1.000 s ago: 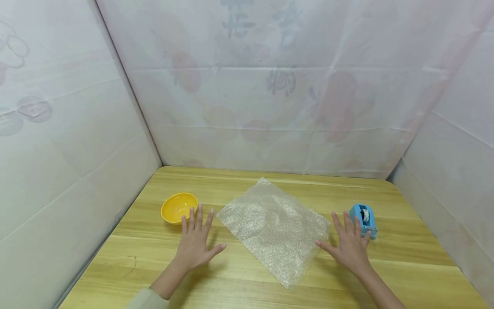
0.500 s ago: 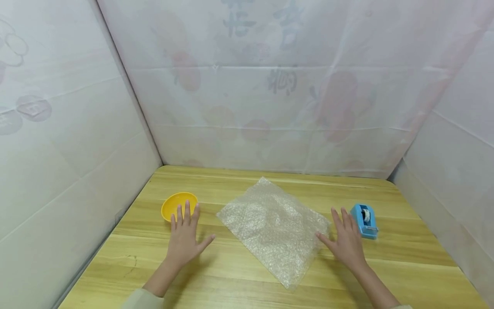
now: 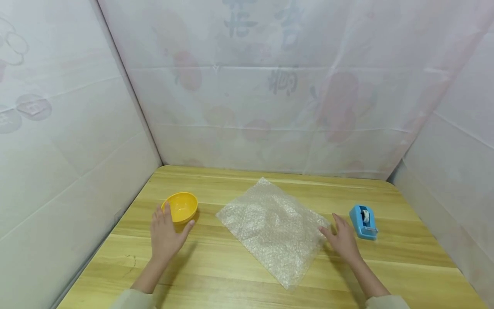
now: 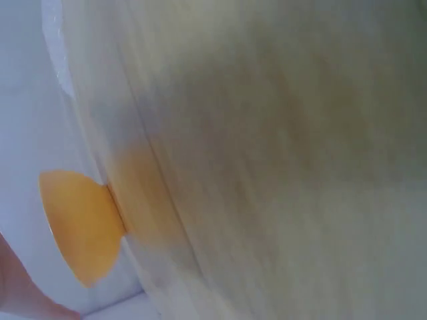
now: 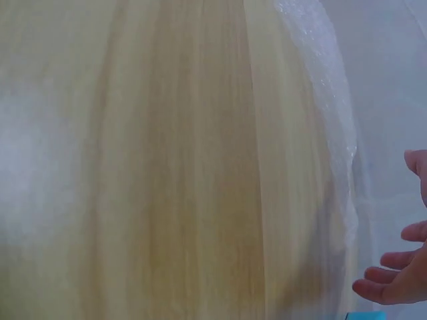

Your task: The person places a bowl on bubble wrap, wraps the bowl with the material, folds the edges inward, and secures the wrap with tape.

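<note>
A round yellow bowl (image 3: 185,209) stands upright at the left of the wooden table. My left hand (image 3: 164,236) is at its near left side, fingers overlapping the rim in the head view and thumb spread toward its front. The left wrist view catches the bowl (image 4: 83,227) side-on, with part of the hand (image 4: 23,290) at the lower left corner. A sheet of bubble wrap (image 3: 274,231) lies flat in the middle, turned like a diamond. Beside its right corner is my right hand (image 3: 343,241), fingers relaxed, holding nothing.
To the right of my right hand sits a blue tape dispenser (image 3: 358,219) with a white roll. The wooden table (image 3: 231,274) is bounded by pale cloth walls (image 3: 247,146) at the back and both sides.
My left hand has moved left, from the bowl's right front to its left side. My right hand has drawn slightly left, away from the tape dispenser, its fingers less spread.
</note>
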The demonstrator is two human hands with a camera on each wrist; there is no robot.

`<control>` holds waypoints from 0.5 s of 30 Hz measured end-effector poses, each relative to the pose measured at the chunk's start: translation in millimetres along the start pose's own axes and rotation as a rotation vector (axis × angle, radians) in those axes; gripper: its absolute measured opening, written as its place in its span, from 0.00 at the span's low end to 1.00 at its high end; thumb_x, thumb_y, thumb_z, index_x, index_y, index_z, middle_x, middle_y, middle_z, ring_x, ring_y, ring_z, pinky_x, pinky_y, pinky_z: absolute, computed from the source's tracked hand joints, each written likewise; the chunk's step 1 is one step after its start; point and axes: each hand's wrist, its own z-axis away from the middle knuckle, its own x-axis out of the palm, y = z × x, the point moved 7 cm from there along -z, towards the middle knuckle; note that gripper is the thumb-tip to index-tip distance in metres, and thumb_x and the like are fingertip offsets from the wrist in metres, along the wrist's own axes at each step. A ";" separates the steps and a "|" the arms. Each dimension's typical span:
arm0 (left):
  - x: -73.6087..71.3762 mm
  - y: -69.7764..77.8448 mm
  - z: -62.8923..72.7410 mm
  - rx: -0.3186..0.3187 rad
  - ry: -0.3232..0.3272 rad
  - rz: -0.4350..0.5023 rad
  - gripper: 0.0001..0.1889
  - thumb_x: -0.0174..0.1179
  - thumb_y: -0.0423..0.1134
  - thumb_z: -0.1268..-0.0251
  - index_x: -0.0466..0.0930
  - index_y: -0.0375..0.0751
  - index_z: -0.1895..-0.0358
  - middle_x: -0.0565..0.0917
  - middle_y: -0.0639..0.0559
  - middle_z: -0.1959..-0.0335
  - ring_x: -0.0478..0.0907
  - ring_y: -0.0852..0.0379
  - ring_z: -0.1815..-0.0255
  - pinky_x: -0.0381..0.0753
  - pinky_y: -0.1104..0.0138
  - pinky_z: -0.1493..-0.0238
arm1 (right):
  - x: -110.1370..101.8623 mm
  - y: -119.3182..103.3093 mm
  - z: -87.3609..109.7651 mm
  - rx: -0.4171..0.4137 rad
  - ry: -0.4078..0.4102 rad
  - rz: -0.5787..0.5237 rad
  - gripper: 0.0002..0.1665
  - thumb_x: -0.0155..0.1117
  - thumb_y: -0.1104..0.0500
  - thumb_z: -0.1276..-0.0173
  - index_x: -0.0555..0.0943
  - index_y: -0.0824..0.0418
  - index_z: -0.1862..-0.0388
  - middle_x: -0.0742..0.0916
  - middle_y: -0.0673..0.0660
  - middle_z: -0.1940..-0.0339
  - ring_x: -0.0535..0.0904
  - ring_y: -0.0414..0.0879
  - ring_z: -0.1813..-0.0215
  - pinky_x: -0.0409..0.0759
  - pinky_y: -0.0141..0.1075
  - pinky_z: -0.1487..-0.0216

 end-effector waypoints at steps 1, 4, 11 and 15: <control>-0.1 -4.7 -1.3 -0.049 -0.014 0.046 0.49 0.60 0.56 0.46 0.46 0.28 0.30 0.53 0.22 0.33 0.50 0.25 0.33 0.53 0.35 0.36 | 1.6 2.5 -1.1 0.026 -0.021 -0.013 0.45 0.57 0.47 0.34 0.56 0.80 0.34 0.63 0.80 0.35 0.58 0.75 0.36 0.61 0.65 0.38; 3.1 -19.5 -3.4 -0.236 -0.095 0.232 0.50 0.57 0.55 0.40 0.38 0.28 0.29 0.46 0.25 0.29 0.44 0.28 0.29 0.48 0.37 0.32 | 6.9 10.7 -3.5 0.118 -0.090 -0.039 0.44 0.54 0.48 0.31 0.53 0.80 0.33 0.61 0.80 0.34 0.56 0.74 0.34 0.59 0.62 0.34; 14.1 -44.7 -0.5 -0.612 -0.266 0.537 0.54 0.42 0.67 0.38 0.18 0.34 0.30 0.28 0.30 0.28 0.32 0.28 0.28 0.38 0.40 0.29 | 16.5 25.4 -7.2 0.295 -0.164 -0.102 0.46 0.50 0.45 0.31 0.49 0.76 0.30 0.61 0.78 0.33 0.56 0.71 0.33 0.61 0.59 0.34; 15.5 -46.6 0.8 -0.690 -0.292 0.584 0.54 0.39 0.69 0.39 0.18 0.35 0.30 0.29 0.28 0.29 0.32 0.28 0.29 0.38 0.40 0.29 | 20.0 29.5 -8.0 0.338 -0.160 -0.139 0.46 0.52 0.44 0.32 0.52 0.77 0.31 0.65 0.77 0.35 0.62 0.68 0.35 0.66 0.57 0.36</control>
